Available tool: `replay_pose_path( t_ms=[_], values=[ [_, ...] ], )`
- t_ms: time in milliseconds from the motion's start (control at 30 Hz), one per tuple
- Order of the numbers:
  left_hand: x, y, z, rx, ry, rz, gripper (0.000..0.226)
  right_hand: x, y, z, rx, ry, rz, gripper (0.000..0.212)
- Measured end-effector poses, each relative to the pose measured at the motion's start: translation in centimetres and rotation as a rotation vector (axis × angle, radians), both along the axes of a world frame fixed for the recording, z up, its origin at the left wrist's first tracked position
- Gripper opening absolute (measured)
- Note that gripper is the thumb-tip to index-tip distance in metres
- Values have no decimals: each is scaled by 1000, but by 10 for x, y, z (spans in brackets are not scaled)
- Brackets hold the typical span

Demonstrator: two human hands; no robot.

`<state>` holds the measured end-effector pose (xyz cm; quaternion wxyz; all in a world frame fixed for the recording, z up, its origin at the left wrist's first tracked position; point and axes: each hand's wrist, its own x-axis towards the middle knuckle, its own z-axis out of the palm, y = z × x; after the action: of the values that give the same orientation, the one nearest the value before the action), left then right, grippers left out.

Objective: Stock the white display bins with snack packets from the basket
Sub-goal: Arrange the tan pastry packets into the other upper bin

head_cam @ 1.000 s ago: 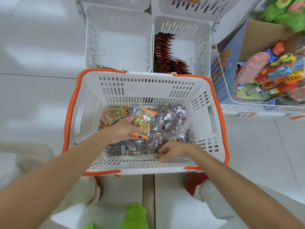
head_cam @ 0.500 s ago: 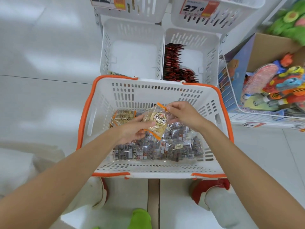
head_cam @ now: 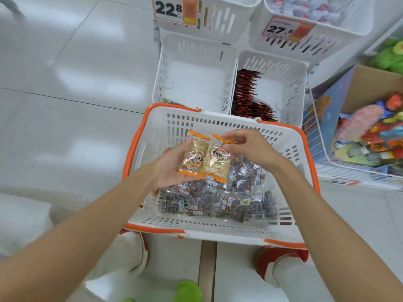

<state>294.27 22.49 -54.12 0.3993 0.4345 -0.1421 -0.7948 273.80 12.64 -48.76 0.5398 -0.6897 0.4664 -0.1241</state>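
Packets [head_cam: 218,160] lifted above basket [head_cam: 218,233]; left hand [head_cam: 168,171] holds, right hand [head_cam: 250,149] pinches.

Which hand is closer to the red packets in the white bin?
Right. The right hand, pinching the right tan packet, is straight in front of the red packets. The left hand, holding the left tan packet, is farther back and off to the left.

1. Bright, even overhead light; broad soft glare patches on the glossy floor [head_cam: 87,73] at my left.
2. Shadows weak, diffuse.
3. Centre sharp: print on the orange-edged packets [head_cam: 205,158] legible.
4. Wide-angle bending at edges; toys [head_cam: 370,131] at right slightly smeared.
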Motion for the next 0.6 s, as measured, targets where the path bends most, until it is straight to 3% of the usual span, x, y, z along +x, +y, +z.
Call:
replay_pose_path(
  t_ms=[67, 133, 233, 300, 333, 433, 533, 600],
  values=[
    [5, 0, 5, -27, -1, -4, 43, 10, 0, 1, 0, -4, 29, 21],
    [12, -3, 9, -34, -134, -49, 56, 22, -2, 0, -24, 5, 48, 23],
    [28, -9, 19, -95, -719, -230, 58, 34, -9, -2, -77, 28, 97, 24],
    [40, -14, 21, -275, -1073, -295, 37, 41, -13, -2, -92, 42, 117, 22],
    [45, -14, 21, -358, -1162, -267, 24, 44, -14, -1, -86, 38, 110, 20],
    [56, -13, 14, -421, -1102, -119, 4, 54, -16, -3, -92, 28, 79, 20],
    [55, -10, 21, -322, -880, 18, 39, 64, -15, -4, -103, -8, 102, 14],
    [52, -8, 28, -258, -679, 87, 50, 73, -11, -4, -71, -84, 126, 10]
  ],
)
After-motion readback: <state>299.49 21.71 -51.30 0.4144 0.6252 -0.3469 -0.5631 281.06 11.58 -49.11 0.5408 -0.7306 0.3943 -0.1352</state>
